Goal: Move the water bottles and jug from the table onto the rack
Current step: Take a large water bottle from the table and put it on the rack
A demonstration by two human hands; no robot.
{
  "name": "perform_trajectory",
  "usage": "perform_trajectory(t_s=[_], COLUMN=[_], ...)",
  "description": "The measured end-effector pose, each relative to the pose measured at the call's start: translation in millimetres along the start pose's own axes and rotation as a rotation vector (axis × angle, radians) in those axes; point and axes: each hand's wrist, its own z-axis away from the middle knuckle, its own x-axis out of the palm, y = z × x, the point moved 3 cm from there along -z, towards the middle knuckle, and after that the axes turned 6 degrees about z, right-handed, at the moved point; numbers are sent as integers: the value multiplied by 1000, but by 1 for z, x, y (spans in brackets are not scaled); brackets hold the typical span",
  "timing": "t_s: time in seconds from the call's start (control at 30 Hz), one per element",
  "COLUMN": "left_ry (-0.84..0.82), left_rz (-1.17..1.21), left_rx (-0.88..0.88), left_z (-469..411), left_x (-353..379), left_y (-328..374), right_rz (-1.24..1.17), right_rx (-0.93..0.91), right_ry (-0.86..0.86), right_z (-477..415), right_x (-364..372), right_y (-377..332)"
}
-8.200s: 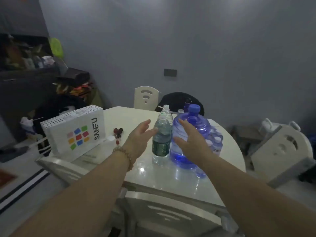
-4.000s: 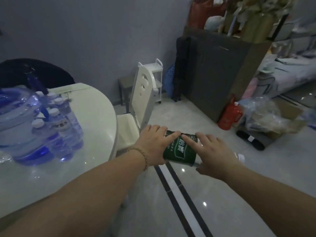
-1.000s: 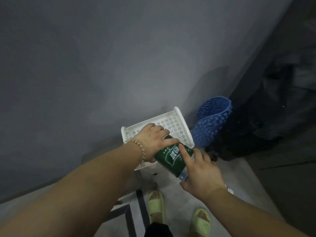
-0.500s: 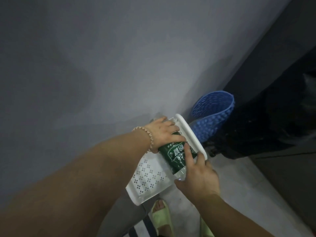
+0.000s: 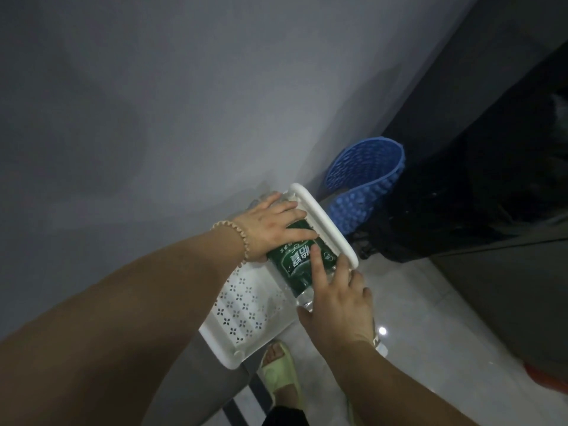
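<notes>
A clear water bottle with a green label (image 5: 295, 262) lies on its side over the top shelf of a white perforated rack (image 5: 242, 309), close to the rack's right rail. My left hand (image 5: 270, 226) grips the far end of the bottle, fingers curled over it. My right hand (image 5: 335, 299) holds the near end, index finger stretched along the label. The bottle's cap end is hidden under my right hand. The table, jug and other bottles are out of view.
The rack stands against a grey wall. A blue studded basket (image 5: 362, 186) sits just right of it, beside a dark cabinet (image 5: 479, 167). Pale tiled floor (image 5: 430, 318) lies to the right. My feet in light green slippers (image 5: 281, 373) stand below the rack.
Both hands carried the bottle from the table to the rack and lowered it onto the top shelf. Over the last half second it settled slightly closer to the right rail.
</notes>
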Motion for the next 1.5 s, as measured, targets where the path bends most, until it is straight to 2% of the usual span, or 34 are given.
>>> perform_trajectory(t_s=[0.13,0.23,0.37,0.5,0.63,0.77,1.0,1.2,1.33,1.5], left_ry=[19,-21,88,81,-12,-34,222,421,451,452], left_rz=[-31,-39,109,259,354,318,253,176,147,72], left_rx=[-102,-293,-578,-673,-796,-966,-1251,-1527,-1737,-1954], left_z=[4,10,23,29,29,34,48,133,205,286], left_x=[-1,1,7,8,0,-39,-123,-153,-166,-162], left_y=[4,15,39,84,128,168,281,389,471,603], right_rz=[-25,-25,-58,-64,-35,-26,24,95,22,18], right_rx=[-52,-82,-103,-161,-291,-474,-782,-965,-1143,-1375], right_ry=[-9,-20,-54,-82,-41,97,347,500,619,675], right_z=[4,4,4,5,14,43,115,196,278,420], right_x=[2,4,1,-3,-17,-38,-92,-100,-99,-78], right_y=[-2,1,10,18,32,66,124,123,96,65])
